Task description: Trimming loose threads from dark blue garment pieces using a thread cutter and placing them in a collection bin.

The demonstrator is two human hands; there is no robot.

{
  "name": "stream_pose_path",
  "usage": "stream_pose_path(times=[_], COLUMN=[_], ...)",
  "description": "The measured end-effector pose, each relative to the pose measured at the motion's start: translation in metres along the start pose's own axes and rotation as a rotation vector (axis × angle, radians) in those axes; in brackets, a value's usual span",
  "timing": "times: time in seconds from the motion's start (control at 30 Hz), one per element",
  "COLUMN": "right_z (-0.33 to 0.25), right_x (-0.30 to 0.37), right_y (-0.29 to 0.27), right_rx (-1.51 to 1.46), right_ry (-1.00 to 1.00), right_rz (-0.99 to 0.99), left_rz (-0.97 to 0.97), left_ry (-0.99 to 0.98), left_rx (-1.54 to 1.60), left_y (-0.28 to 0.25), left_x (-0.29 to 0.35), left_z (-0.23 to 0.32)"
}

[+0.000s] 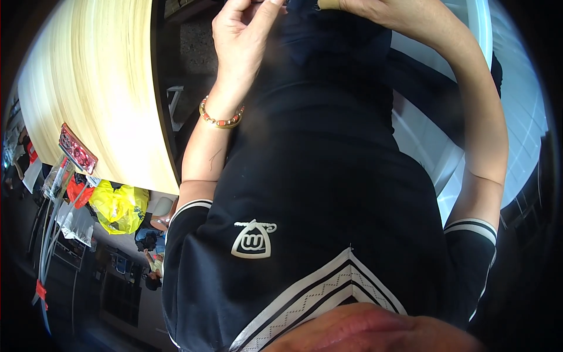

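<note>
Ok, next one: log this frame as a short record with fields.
Left hand: cut by upper edge, fingers bent, grip unclear
Right hand: cut by upper edge, grip unclear
Near both: dark fabric
Left wrist: red-and-gold bracelet
Person's left: pale wood-grain table
Beyond table edge: yellow plastic bag

The frame's top crops the left hand (242, 38) and right hand (369, 7); a person (156, 265) past the table's (88, 88) lower edge is blurred.
</note>
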State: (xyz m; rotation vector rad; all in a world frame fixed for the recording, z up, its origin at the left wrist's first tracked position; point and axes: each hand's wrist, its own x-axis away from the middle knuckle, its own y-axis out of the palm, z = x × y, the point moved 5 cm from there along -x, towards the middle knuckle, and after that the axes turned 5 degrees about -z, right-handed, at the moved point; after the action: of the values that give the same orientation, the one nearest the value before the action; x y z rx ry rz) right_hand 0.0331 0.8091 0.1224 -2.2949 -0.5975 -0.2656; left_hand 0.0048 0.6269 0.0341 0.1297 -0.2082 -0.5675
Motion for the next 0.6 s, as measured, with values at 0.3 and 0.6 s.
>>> stream_pose_path(times=[0.3, 0.6], right_z=[-0.006, -0.009], right_x=[-0.004, -0.005], right_y=[0.000, 0.003], right_rx=[0.076, 0.103], right_ry=[0.049, -0.011], right_rz=[-0.037, -0.016], left_rz=[0.018, 0.017], left_ry=[0.088, 0.173], left_rx=[-0.054, -0.077], left_y=[-0.002, 0.005], left_x=[0.004, 0.002], left_z=[0.005, 0.021])
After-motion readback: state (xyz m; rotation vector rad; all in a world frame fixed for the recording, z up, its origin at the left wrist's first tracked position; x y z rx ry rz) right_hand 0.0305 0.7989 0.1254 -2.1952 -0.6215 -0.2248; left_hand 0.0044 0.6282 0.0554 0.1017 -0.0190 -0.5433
